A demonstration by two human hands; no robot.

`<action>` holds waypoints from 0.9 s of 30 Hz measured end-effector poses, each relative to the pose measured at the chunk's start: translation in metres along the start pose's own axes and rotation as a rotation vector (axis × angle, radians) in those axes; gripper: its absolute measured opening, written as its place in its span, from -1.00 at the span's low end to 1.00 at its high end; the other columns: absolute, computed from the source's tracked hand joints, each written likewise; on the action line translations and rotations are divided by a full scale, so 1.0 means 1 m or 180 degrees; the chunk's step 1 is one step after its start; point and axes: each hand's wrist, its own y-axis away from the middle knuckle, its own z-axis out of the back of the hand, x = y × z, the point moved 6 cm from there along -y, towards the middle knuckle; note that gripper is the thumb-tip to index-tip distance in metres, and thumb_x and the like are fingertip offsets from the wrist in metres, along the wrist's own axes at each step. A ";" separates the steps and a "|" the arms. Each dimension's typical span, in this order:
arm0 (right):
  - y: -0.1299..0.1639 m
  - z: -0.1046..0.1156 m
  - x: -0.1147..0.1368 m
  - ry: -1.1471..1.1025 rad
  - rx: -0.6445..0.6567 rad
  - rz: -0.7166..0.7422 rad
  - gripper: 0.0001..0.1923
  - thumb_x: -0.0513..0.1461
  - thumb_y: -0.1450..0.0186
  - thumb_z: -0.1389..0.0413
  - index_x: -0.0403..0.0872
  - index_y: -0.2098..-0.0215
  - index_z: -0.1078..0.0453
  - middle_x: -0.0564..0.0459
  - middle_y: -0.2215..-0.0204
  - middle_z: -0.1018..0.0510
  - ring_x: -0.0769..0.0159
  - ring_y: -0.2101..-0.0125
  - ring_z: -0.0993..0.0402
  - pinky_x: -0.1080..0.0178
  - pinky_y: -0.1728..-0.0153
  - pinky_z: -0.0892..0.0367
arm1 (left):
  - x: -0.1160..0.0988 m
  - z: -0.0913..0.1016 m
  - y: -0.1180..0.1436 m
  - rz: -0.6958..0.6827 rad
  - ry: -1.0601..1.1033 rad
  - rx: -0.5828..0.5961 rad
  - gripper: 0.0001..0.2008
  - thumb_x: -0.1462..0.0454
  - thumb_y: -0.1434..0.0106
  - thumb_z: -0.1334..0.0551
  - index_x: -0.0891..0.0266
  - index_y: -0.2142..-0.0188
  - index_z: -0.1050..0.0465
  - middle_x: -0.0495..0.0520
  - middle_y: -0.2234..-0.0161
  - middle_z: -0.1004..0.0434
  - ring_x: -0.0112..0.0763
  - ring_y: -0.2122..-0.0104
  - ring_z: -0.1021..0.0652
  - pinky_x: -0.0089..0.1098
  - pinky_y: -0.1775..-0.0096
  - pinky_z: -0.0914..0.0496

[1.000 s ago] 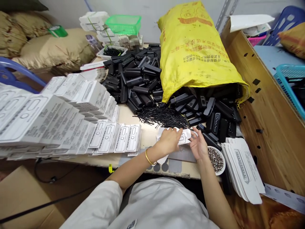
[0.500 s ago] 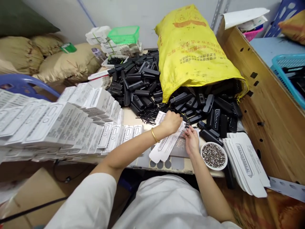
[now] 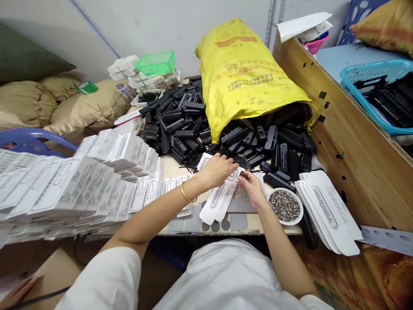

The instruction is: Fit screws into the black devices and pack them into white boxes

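A white printed cardboard box [image 3: 219, 201], partly unfolded with its flaps out, lies slanted on the table between my hands. My left hand [image 3: 220, 170], with a gold bangle at the wrist, reaches across its upper part, fingers bent over the panel and thumb hidden. At the box's right edge my right hand [image 3: 253, 189] is closed, pinching the card between thumb and fingers. Beneath the box is a grey sheet [image 3: 248, 203] with small reddish bits. Thin black strips [image 3: 193, 160] lie just behind my left hand.
Stacked white boxes [image 3: 74, 185] fill the left side. Behind are black plastic pieces [image 3: 180, 116] and a yellow sack [image 3: 245, 82] spilling more. To the right stand a bowl of small metal parts [image 3: 284, 206], flat cartons [image 3: 329, 211] and a wooden board [image 3: 335, 129]. Another person's hand [image 3: 19, 290] shows at lower left.
My left hand's fingers have stretched out from a tighter grip over the box. My right hand has closed on the box edge. The view has shifted slightly, and another person's hand appears.
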 end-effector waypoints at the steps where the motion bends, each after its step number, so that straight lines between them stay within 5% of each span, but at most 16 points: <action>1: 0.000 0.000 0.003 0.0002 0.0044 0.0073 -0.64 -0.12 0.06 -0.34 -0.03 0.30 -0.47 0.12 0.36 -0.55 0.39 0.41 -0.35 0.35 0.44 -0.24 | 0.001 -0.001 0.001 -0.0002 0.0052 -0.0005 -0.55 0.49 -0.16 -0.13 0.24 -0.05 -0.38 0.23 0.14 -0.51 -0.15 0.14 -0.52 -0.25 0.15 -0.26; 6: -0.001 0.000 0.016 0.0069 0.0318 0.0406 -0.64 -0.16 0.03 -0.35 0.01 0.25 -0.48 0.16 0.35 -0.52 0.39 0.37 -0.34 0.32 0.27 -0.28 | 0.005 -0.008 0.005 -0.0136 0.0247 0.0078 -0.37 0.34 -0.13 -0.24 0.22 -0.22 -0.19 0.22 0.06 -0.47 -0.14 0.10 -0.51 -0.28 0.14 -0.30; 14: -0.009 0.001 0.011 0.0640 0.0756 0.0231 -0.71 -0.21 0.10 -0.39 -0.07 0.41 -0.48 0.20 0.48 -0.41 0.44 0.46 -0.24 0.35 0.40 -0.18 | 0.000 -0.020 0.010 -0.0255 0.0340 0.0259 -0.29 0.36 -0.14 -0.26 0.20 -0.27 -0.10 0.19 0.02 -0.44 -0.16 0.08 -0.51 -0.29 0.14 -0.33; 27: -0.004 0.027 0.006 0.0387 0.0696 0.0063 -0.65 -0.20 0.10 -0.42 -0.03 0.35 -0.47 0.18 0.45 -0.44 0.42 0.45 -0.26 0.36 0.40 -0.25 | 0.018 -0.015 0.020 -0.0160 0.0586 0.0260 -0.38 0.34 -0.12 -0.29 0.16 -0.19 -0.25 0.14 0.09 -0.49 -0.17 0.09 -0.53 -0.29 0.12 -0.35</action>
